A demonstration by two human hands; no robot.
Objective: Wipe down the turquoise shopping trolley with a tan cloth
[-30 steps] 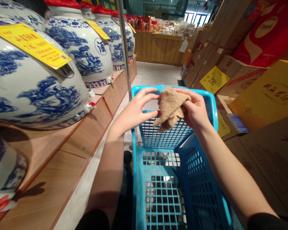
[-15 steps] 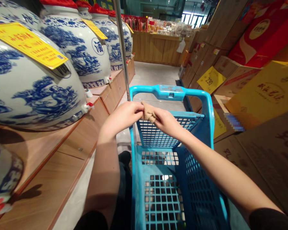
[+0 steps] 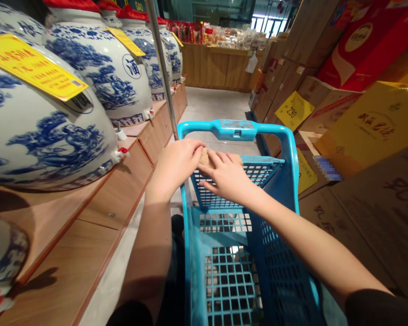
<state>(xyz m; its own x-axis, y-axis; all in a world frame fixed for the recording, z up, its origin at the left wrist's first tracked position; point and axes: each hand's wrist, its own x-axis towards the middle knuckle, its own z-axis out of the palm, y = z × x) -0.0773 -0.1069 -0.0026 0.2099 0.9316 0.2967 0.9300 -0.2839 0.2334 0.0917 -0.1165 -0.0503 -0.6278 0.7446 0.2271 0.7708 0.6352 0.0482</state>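
A blue plastic shopping cart [image 3: 255, 271] with grid panels stands before me. My left hand [image 3: 182, 160] is at the near left corner of its inner panel, its fingers closed on one end of a crumpled tan cloth [image 3: 207, 158]. Spread over the cloth, my right hand [image 3: 229, 174] lies with its fingers apart, touching it from above. Part of the cloth shows past the right hand's knuckles, along the panel's top edge. A metal pole [image 3: 163, 68] rises from the cart's left corner.
Large blue-and-white jars [image 3: 54, 131] with yellow signs line a wooden cabinet [image 3: 112, 203] on the left. Stacked cartons [image 3: 360, 213], a yellow bag [image 3: 377, 122] and a red box [image 3: 360, 50] stand close on the right. A wooden counter [image 3: 217, 68] with packaged goods crosses the far end.
My right hand has gone from pinching the cloth to lying spread over it. The cloth now reaches further right. The view has shifted slightly.
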